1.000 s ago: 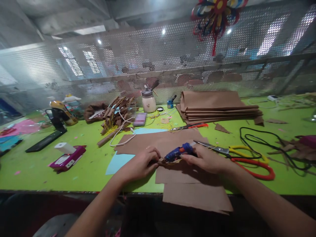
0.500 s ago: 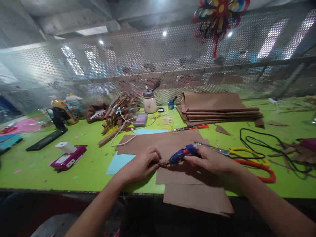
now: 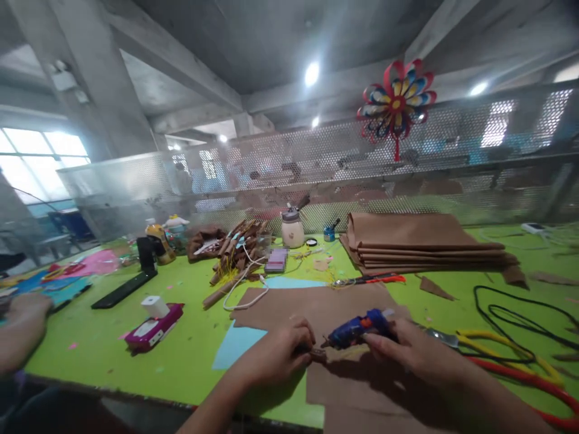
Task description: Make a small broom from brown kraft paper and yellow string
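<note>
Gluing is presumably being done, a strip (image 3: 319, 355) being pinched in the fingers (image 3: 304, 330) of the left hand (image 3: 288, 348) over paper (image 3: 335, 386), a glue gun (image 3: 359, 329) being gripped in the right hand (image 3: 414, 349), steady nozzle (image 3: 329, 342) alignment being called for next.

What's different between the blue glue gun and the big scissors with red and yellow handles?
The blue glue gun is gripped in the right hand, while the red-and-yellow-handled metal scissors lie on the green table. The glue gun has a chunky body tapering to a nozzle; the scissors have long, looped handles. The scissors also look larger than the glue gun. Both are partly hidden by the right hand.
</note>
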